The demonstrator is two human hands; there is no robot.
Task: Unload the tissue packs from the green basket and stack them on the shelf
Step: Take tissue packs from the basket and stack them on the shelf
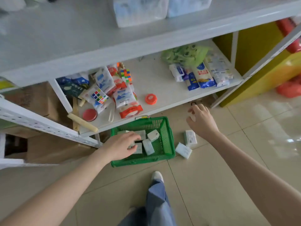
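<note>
A green basket (166, 144) sits on the tiled floor in front of the white shelf (162, 88). Several small pale tissue packs (148, 146) lie inside it. My left hand (121, 146) reaches into the basket's left side, fingers curled over a pack (138, 149); whether it is gripped is unclear. My right hand (202, 121) hovers above the floor to the right of the basket, fingers spread and holding nothing. Two more tissue packs (190, 138) (183, 150) lie on the floor just right of the basket.
The low shelf holds snack bags (125, 98), puzzle cubes (99, 96), red lids (151, 99), a green bag (185, 54) and packets (203, 75). Cardboard boxes (48, 147) sit under the shelf at left. A yellow cabinet (260, 62) stands at right. My leg and shoe (157, 176) are below.
</note>
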